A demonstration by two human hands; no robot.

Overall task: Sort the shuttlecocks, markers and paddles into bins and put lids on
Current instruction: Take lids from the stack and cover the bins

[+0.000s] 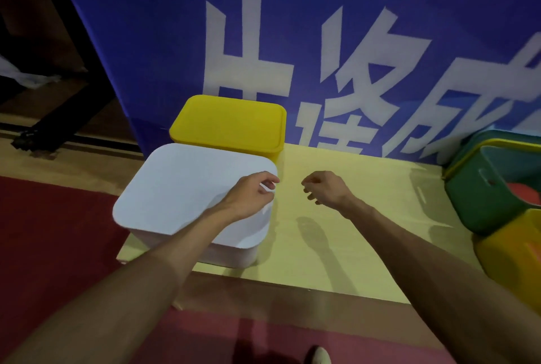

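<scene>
While white bin (187, 191) and yellow bin (228, 125) sit lidded, left grip (251, 197) is unclear, right grip (325, 191) slack.

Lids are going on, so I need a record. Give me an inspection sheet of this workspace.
Surface: pale yellow board, red mat beside it.
Job's things: white bin, lidded; yellow bin behind it, lidded; green bin at right, open, red item inside.
Clutter: yellow container at the right edge, partly cut off.
Hands: left hand over the white bin's right edge, grip unclear; right hand hovering, holding nothing.
Cables: nothing seen.
Surroundings: blue banner behind.
</scene>
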